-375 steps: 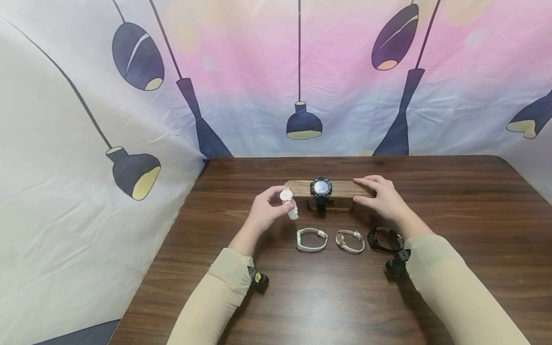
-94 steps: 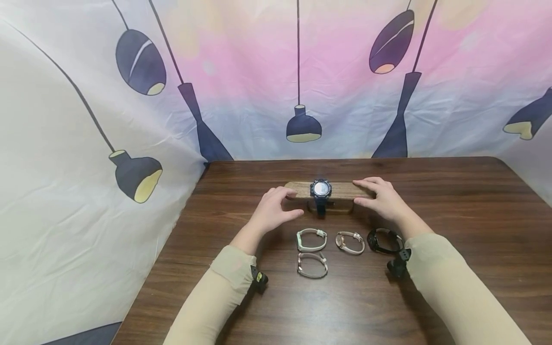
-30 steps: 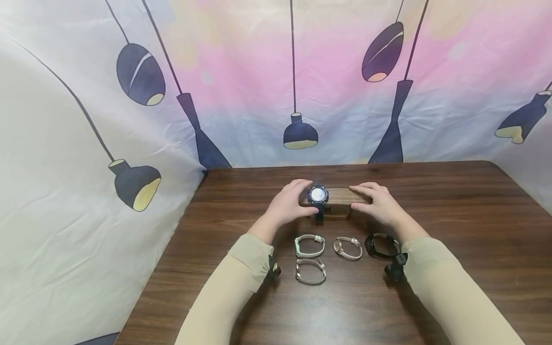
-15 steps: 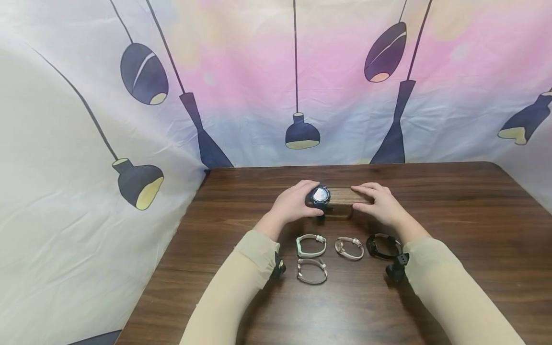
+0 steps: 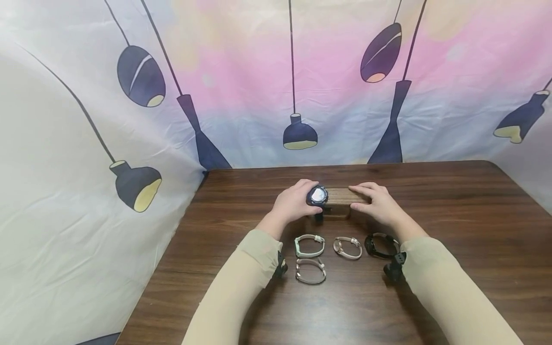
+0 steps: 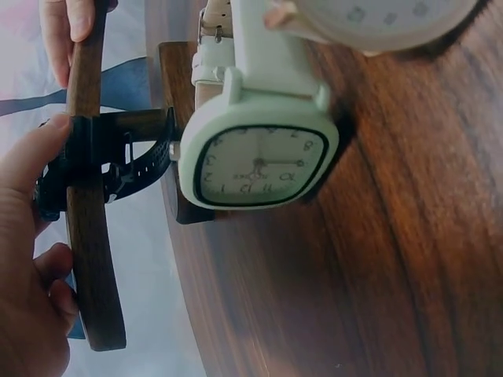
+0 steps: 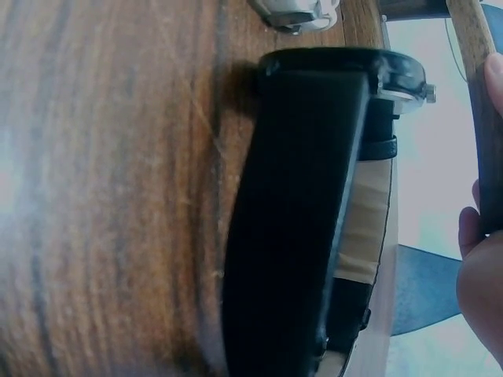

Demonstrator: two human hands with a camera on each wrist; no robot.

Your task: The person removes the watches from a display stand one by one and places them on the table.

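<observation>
A black digital watch (image 5: 319, 195) is strapped round the bar of a wooden watch stand (image 5: 339, 196). My left hand (image 5: 293, 201) grips this watch from the left, its thumb at the front and fingers behind. The left wrist view shows that thumb pressed on the black watch (image 6: 82, 149), with the bar's free end (image 6: 102, 306) sticking out past the fingers. With thumb in front and fingertips on top, my right hand (image 5: 381, 206) holds the stand's right end. In the right wrist view that hand (image 7: 483, 275) is partly out of frame.
On the table before the stand lie a mint-green watch (image 5: 297, 247), a pale-strapped watch (image 5: 338, 246) and a black-strapped watch (image 5: 370, 245). Nearer the front lies a white-strapped watch (image 5: 298, 271). A cloth printed with lamps (image 5: 250, 96) hangs behind the table (image 5: 345, 311).
The white watch that my left hand held earliest now lies on the table. Since then that hand has moved right, from the stand's left end onto the black watch. My right hand stays put.
</observation>
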